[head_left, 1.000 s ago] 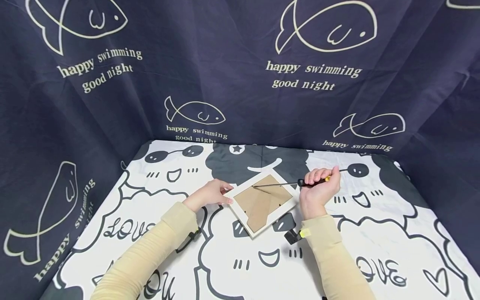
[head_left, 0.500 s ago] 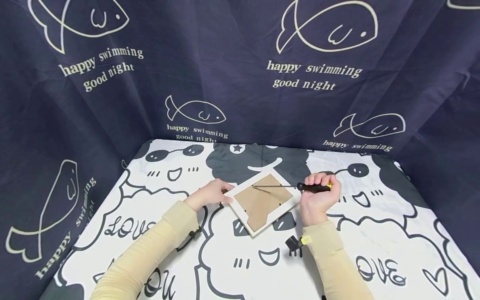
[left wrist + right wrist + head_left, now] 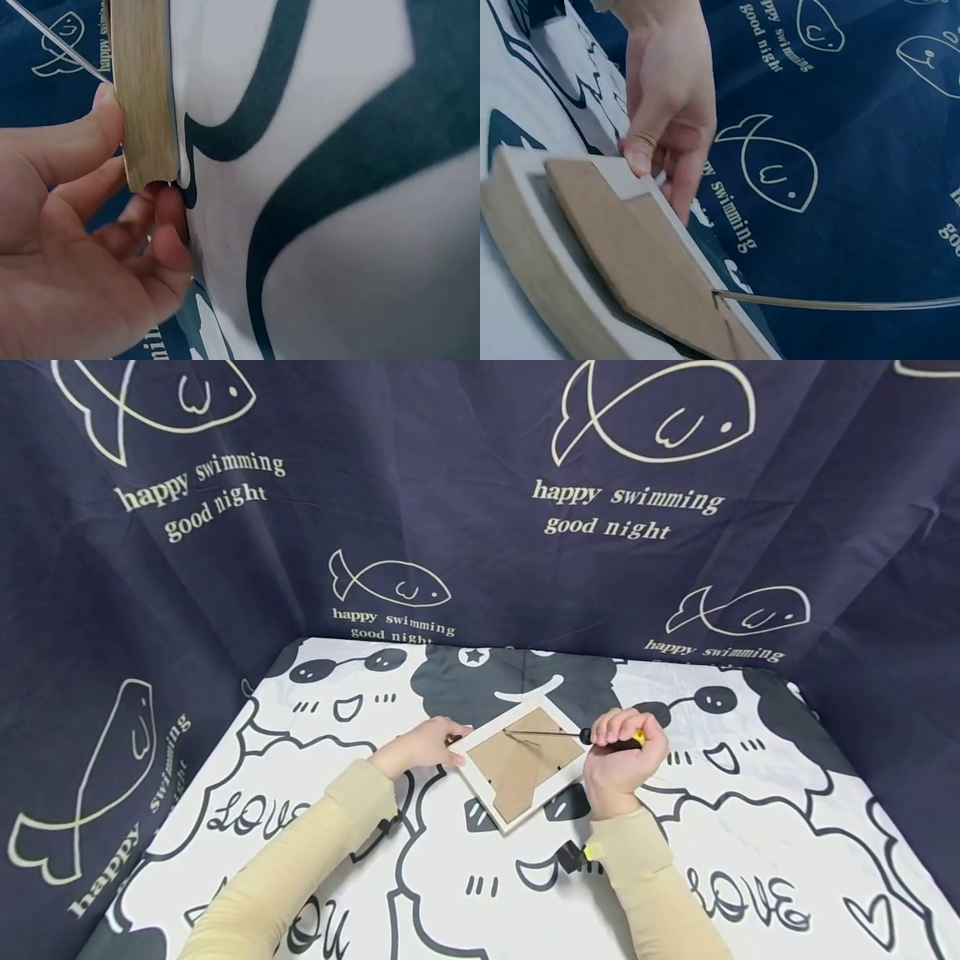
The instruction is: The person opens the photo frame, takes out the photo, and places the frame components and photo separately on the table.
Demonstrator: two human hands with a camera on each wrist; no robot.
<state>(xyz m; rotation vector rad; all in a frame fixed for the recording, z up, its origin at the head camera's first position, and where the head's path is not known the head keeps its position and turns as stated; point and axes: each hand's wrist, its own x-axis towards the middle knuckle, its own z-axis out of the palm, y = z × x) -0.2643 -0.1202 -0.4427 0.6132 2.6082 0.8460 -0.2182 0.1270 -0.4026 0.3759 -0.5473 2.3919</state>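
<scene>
A picture frame (image 3: 477,791) lies face down, its white border around a brown backing board (image 3: 489,766) with a stand flap (image 3: 517,783). My left hand (image 3: 427,746) pinches its left corner. In the left wrist view, thumb and fingers grip either side of the frame's wooden edge (image 3: 145,90). My right hand (image 3: 622,764) holds a screwdriver (image 3: 551,733) by its black and yellow handle, fingers wrapped round it. The long thin shaft reaches left across the board. In the right wrist view, the shaft (image 3: 840,304) meets the backing near the border; the handle is out of that view.
A white cloth (image 3: 480,918) with black cartoon sheep covers the table. Dark blue curtains (image 3: 480,518) with fish prints hang behind and at both sides. A black wrist camera (image 3: 572,857) juts out from the right sleeve, low over the cloth.
My right hand has lowered slightly and shifted left, and the screwdriver has swung from slanting up to the right to nearly level. Its tip stays near the same border spot; my left hand hardly moves.
</scene>
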